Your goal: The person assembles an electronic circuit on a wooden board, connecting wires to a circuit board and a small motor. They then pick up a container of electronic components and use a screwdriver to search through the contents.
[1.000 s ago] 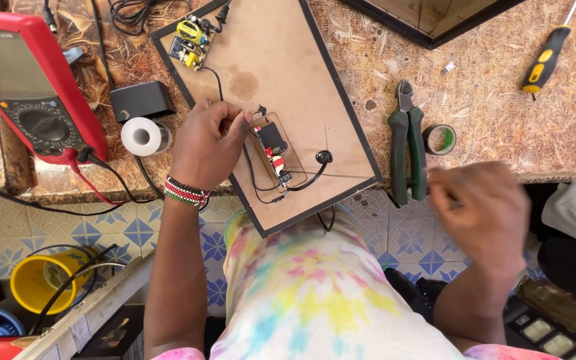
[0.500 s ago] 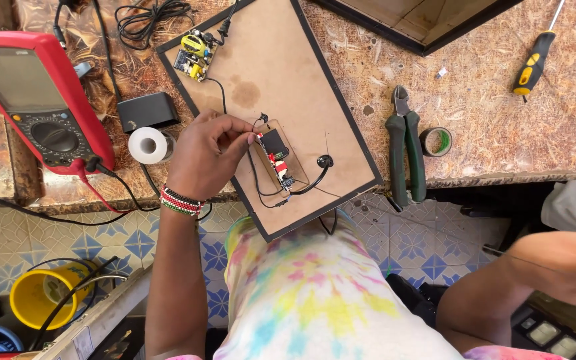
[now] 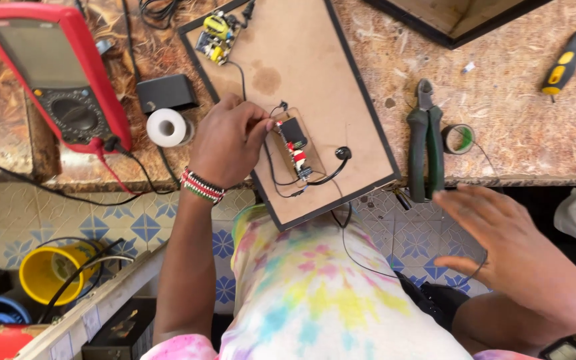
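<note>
My left hand [image 3: 229,140], with a beaded wristband, rests on a brown board [image 3: 315,73] and pinches the edge of a small circuit board [image 3: 295,143] with red and black parts and black wires. My right hand [image 3: 501,240] hovers open, fingers spread, below the bench edge, just under the green-handled pliers [image 3: 425,143]. It holds nothing. A second small circuit board [image 3: 215,35] with yellow parts lies at the brown board's far corner.
A red multimeter [image 3: 55,73] with leads lies at the left, next to a black adapter [image 3: 167,92] and a white tape roll [image 3: 167,127]. A small green tape roll [image 3: 460,139] and a yellow-handled screwdriver [image 3: 568,57] lie right. A yellow bucket [image 3: 51,270] stands on the floor.
My right hand has swung from low at the right up toward the bench edge and opened its fingers near the pliers. The left hand has stayed on the small circuit board.
</note>
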